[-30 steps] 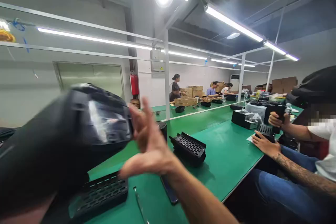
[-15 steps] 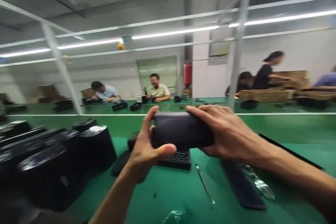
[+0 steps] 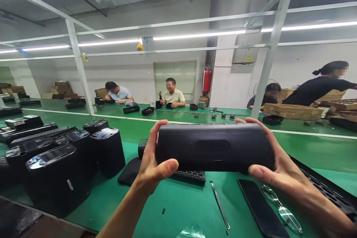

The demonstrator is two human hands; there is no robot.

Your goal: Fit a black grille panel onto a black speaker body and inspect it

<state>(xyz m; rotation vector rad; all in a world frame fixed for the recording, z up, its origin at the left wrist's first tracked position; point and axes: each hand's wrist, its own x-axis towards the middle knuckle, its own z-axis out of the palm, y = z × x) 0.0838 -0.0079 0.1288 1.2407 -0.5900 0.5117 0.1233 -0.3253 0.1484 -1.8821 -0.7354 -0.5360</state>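
fingers: your left hand (image 3: 152,165) and right hand (image 3: 275,163) each wrap one end of the black speaker housing (image 3: 214,148)
where: held level above green bench (image 3: 173,200)
handling: rigid, smooth plastic, likely slippery; keep gripping ends
nearby: tweezers (image 3: 220,205), phone (image 3: 260,208)

Black goods on a green bench

The long casing (image 3: 214,148) is matt black, the bench (image 3: 173,200) bright green with a white stripe; the stacked units (image 3: 58,171) are glossy black, the phone (image 3: 262,208) black, the fire extinguisher (image 3: 206,80) red.
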